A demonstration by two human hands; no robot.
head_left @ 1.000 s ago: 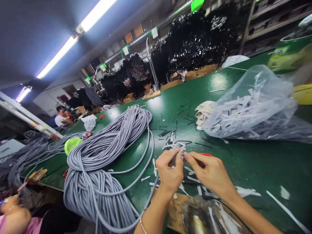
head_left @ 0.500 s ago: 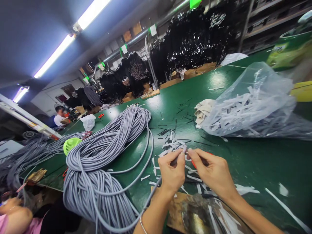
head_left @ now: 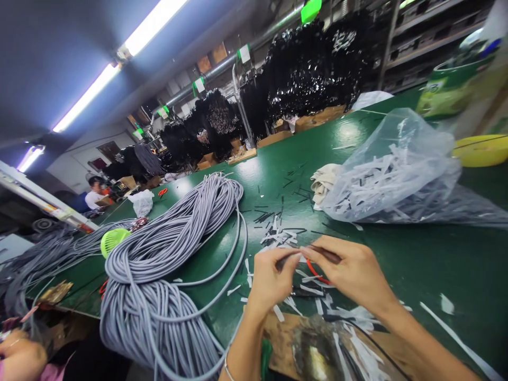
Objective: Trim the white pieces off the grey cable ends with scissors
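My left hand (head_left: 275, 280) is closed in a pinch, and a grey cable (head_left: 237, 330) runs up from the coil behind my left wrist toward it. Fingertip to fingertip with it, my right hand (head_left: 349, 267) pinches too. What lies between the right fingers is too small to make out. Just under my right hand shows a red-orange loop, like a scissors handle (head_left: 315, 271). White paper-like strips (head_left: 278, 236) and short black pieces lie around and beyond both hands. A big coil of grey cable (head_left: 178, 227) rests to the left.
A clear plastic bag (head_left: 397, 180) of white scraps lies right, beside a crumpled cloth (head_left: 324, 182). Behind it are a yellow bowl (head_left: 482, 151) and a green container (head_left: 448, 90). A worn board (head_left: 286, 338) is near me. A light-green basket-like piece (head_left: 113, 241) touches the coil. People sit at left.
The view has shifted slightly. My fingertips have come together, and my right hand lies flatter over the left fingertips. More of the red-orange loop shows beneath it.
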